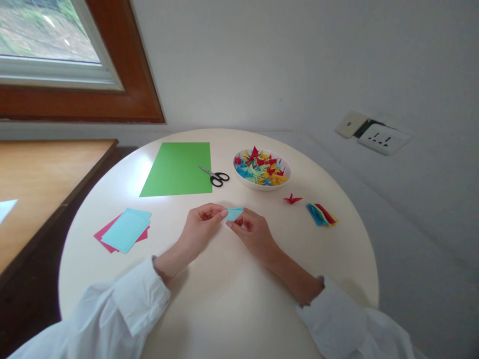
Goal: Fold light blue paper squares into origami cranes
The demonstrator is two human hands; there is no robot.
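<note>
A small piece of folded light blue paper point(234, 215) is held up between my two hands over the middle of the table. My left hand point(202, 222) pinches its left corner between thumb and fingers. On the other side, my right hand point(254, 229) grips the right edge, its thumb near the paper's lower part. The folds face partly away, so the exact shape is hard to make out. Beyond my hands lie black-handled scissors point(218, 178), their blades resting on a green sheet point(179, 169).
A white bowl point(262, 187) of colourful paper cranes stands at the back right. Near it are a single red paper crane point(292, 199) and a fanned bundle of folded coloured papers point(321, 215). Light blue sheets point(127, 229) over red sheets point(108, 245) lie left. A wall borders the round table point(224, 299).
</note>
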